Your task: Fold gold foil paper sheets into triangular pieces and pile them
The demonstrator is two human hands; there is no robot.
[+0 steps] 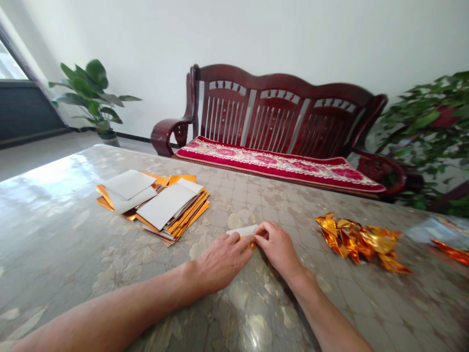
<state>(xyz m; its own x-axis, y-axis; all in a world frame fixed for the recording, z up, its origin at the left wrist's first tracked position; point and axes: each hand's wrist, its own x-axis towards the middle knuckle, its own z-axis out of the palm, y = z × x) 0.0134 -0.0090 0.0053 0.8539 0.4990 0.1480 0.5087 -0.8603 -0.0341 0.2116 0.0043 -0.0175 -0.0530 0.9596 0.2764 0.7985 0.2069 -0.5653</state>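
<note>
Bare table (pixel 256 303) lies open between the paper stack (pixel 161 208) and the folded gold pieces (pixel 361 242).

2 hands (pixel 220 261) (pixel 279 248), 2 plants (pixel 91 93) (pixel 428 132), 1 bench (pixel 271 122).

Home living room: carved wooden sofa (pixel 278 117) with red cushion (pixel 278 164), potted plants (pixel 91 95), marble-patterned table (pixel 54 234).

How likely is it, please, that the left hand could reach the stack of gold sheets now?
Probably yes: only bare table lies between the left hand and the stack, though it holds a folded paper.
</note>
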